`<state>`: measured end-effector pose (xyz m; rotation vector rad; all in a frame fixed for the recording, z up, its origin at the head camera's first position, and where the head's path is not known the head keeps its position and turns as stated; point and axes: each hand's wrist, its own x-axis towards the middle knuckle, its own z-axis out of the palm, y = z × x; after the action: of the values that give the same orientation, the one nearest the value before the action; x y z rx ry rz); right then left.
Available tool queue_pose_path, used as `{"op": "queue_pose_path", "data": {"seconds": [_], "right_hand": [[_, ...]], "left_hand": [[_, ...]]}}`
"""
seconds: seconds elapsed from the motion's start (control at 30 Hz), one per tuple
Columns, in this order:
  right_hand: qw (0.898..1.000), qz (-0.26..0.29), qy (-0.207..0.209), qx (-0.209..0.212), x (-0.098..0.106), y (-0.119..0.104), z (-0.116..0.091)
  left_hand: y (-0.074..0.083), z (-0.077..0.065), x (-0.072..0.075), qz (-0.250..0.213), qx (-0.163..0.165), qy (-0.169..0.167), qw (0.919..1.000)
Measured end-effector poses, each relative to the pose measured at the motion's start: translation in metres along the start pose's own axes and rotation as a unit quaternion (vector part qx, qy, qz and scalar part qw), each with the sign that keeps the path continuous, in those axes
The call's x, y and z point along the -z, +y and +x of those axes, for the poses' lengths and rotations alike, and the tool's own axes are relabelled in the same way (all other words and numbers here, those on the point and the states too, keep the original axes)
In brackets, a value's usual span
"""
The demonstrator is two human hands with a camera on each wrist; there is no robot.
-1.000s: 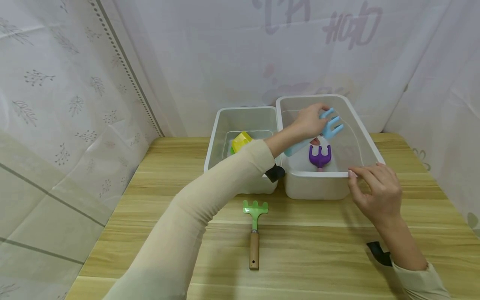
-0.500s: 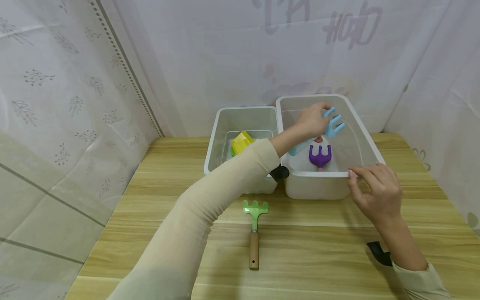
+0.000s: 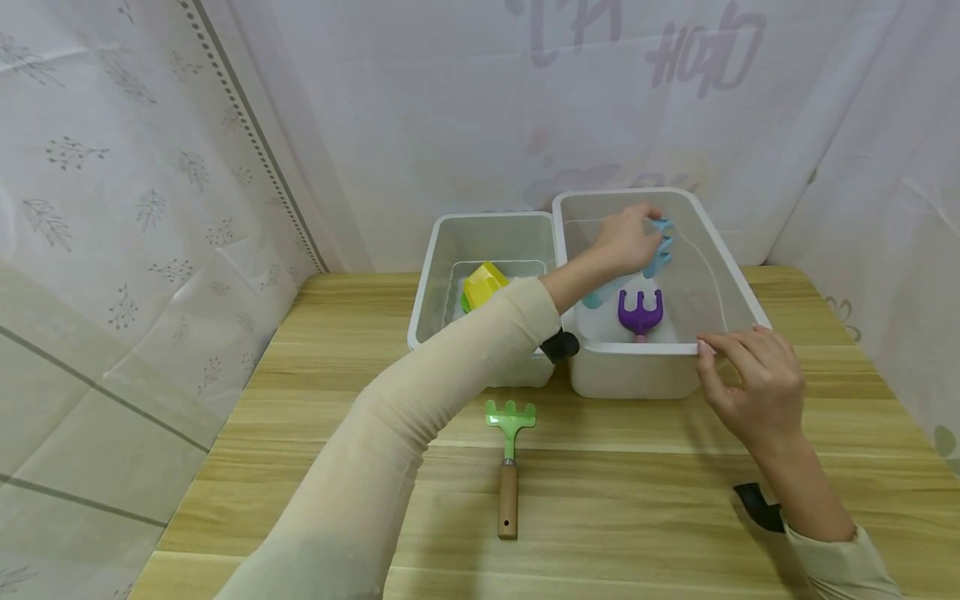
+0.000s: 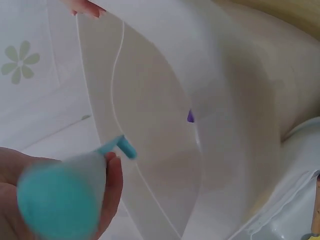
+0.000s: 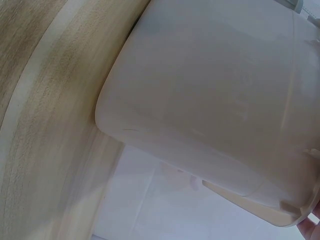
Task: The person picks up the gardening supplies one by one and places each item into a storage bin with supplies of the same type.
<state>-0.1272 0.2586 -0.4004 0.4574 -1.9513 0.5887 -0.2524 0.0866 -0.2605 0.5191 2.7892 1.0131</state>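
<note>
My left hand (image 3: 628,240) reaches into the right-hand white bin (image 3: 633,348) and grips a light-blue toy hand rake (image 3: 658,257). The fingers partly cover its prongs in the head view. In the left wrist view, the rake's rounded teal handle end (image 4: 59,200) points at the camera, with the left hand (image 4: 112,185) around the handle. Below it in the bin lies a purple three-pronged toy rake (image 3: 641,313), its handle hidden by the front wall. My right hand (image 3: 753,379) pinches the bin's front right corner, thumb and fingers at the rim.
A smaller white bin (image 3: 491,216) stands close on the left, with a yellow toy piece (image 3: 483,283) and something green inside. In front, a green hand rake (image 3: 509,475) with a wooden handle lies on the wooden table (image 3: 622,508). Printed curtains (image 3: 420,125) hang behind and beside.
My left hand has shifted slightly right inside the bin. The light-blue rake has turned in its grip, so the prongs look shorter. My right hand stays on the rim.
</note>
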Motion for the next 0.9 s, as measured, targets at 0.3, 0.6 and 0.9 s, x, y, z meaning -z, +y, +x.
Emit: {"op": "queue_pose_path", "data": {"seconds": [0.3,0.6,0.9], "right_hand": [[1.0,0.003,0.01,0.0,-0.0007,0.0004,-0.0002],[1.0,0.002,0.009,-0.003,-0.0002,0.0014,-0.0003],[1.0,0.007,0.01,-0.006,-0.0005,0.0005,0.0008]], "left_hand": [[-0.0015,0.0011,0.0002,0.0,0.002,0.002,1.0],[0.0017,0.0023,0.0043,-0.019,-0.005,0.009,0.9998],[0.0007,-0.0014,0.0064,-0.043,-0.009,0.005,0.999]]}}
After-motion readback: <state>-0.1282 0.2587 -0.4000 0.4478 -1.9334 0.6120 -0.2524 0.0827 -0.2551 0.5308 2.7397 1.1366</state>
